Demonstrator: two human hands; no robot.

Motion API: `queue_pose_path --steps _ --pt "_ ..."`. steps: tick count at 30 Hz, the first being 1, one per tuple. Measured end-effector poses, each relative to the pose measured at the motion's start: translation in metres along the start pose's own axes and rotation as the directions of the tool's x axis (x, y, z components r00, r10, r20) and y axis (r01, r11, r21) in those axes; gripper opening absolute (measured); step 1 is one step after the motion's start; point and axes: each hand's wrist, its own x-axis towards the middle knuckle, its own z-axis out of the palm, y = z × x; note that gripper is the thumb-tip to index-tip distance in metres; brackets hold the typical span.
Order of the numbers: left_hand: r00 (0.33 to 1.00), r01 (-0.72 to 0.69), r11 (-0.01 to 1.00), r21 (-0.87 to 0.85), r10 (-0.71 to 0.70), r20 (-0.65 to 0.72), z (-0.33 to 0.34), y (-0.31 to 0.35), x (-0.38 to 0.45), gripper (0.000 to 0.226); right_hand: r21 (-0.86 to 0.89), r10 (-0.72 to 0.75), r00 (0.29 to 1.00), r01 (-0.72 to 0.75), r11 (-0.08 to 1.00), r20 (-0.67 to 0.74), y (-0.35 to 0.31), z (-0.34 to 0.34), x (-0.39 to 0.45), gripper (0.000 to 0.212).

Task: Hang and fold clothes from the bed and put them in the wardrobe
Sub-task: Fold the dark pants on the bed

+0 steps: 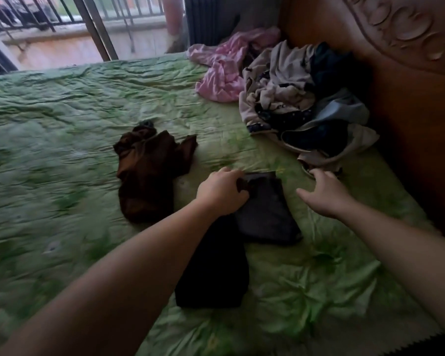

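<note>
Gripping the folded dark garment (266,209) near the bed's (62,129) headboard edge, our left hand (222,192) curls its fingers over it; our right hand (324,194) hovers spread, wide bedding lying open leftward.

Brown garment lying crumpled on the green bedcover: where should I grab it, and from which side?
Judging by its pose, take the brown garment at its far bunched end, coming from above on the left; the fabric humps up there, while the near part lies flat. The left hand is nearest.
</note>
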Motion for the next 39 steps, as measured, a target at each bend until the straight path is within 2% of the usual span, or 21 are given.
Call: queue_pose_path --steps 2,6,12,14,16,19,22,25,27,30,32,34,35,37,39 --pt "0.998 0.067 0.998 -0.02 -0.066 0.02 0.023 -0.001 0.011 0.05 0.006 0.035 0.997 -0.036 0.999 0.073 0.018 0.021 0.025 0.066" --pt "0.974 0.205 0.979 -0.018 -0.201 0.107 0.079 -0.002 0.026 0.049 0.003 0.052 0.954 -0.056 0.998 0.294 0.052 0.077 0.066 0.039" --pt "0.925 0.341 0.939 -0.039 -0.328 0.193 0.145 -0.006 0.037 0.047 0.077 0.168 0.856 -0.234 0.969 0.488 0.08 0.162 0.095 0.07" --pt "0.909 0.374 0.926 -0.041 -0.358 0.213 0.155 -0.009 0.036 0.046 0.071 0.197 0.839 -0.269 0.961 0.507 0.082 0.178 0.098 0.065" --pt "0.897 0.394 0.919 -0.036 -0.376 0.232 0.16 -0.012 0.035 0.047 0.08 0.182 0.838 -0.258 0.963 0.515 0.08 0.185 0.099 0.052" --pt "0.888 0.389 0.92 -0.057 -0.358 0.288 0.155 -0.017 0.038 0.052 0.183 0.042 0.887 -0.142 0.973 0.461 0.062 0.175 0.104 0.032" --pt "0.896 0.303 0.951 -0.055 -0.264 0.358 0.14 -0.016 0.048 0.068 0.285 -0.172 0.921 0.071 0.956 0.348 0.025 0.14 0.111 0.026" --pt "0.918 0.252 0.964 -0.079 -0.213 0.333 0.116 -0.006 0.063 0.087 0.447 -0.42 0.88 0.291 0.846 0.223 -0.022 0.087 0.105 0.02" --pt "0.954 0.23 0.96 -0.158 -0.19 0.23 0.096 0.002 0.07 0.079 0.515 -0.515 0.852 0.399 0.759 0.098 -0.047 0.051 0.097 0.015" --pt "0.982 0.18 0.942 -0.282 -0.189 -0.003 0.055 0.01 0.074 0.03 0.608 -0.535 0.837 0.483 0.63 -0.111 -0.083 -0.007 0.087 0.017" --pt "0.973 0.139 0.895 -0.425 -0.204 -0.112 0.021 0.017 0.075 0.011 0.687 -0.492 0.84 0.498 0.529 -0.23 -0.107 -0.048 0.079 0.018" --pt "0.969 0.061 0.807 -0.588 -0.188 -0.158 -0.016 0.027 0.076 0.012 0.739 -0.448 0.833 0.518 0.43 -0.323 -0.122 -0.084 0.074 0.013" --pt "0.968 0.011 0.775 -0.632 -0.166 -0.187 -0.036 0.032 0.076 0.019 0.727 -0.461 0.818 0.543 0.421 -0.344 -0.124 -0.098 0.073 0.01" --pt "0.957 -0.063 0.762 -0.644 -0.136 -0.255 -0.076 0.041 0.071 0.03 0.66 -0.545 0.783 0.583 0.474 -0.3 -0.119 -0.114 0.07 0.012" --pt "0.938 -0.107 0.848 -0.519 -0.087 -0.336 -0.114 0.045 0.06 0.045 0.544 -0.603 0.763 0.615 0.57 -0.231 -0.107 -0.117 0.069 0.017"
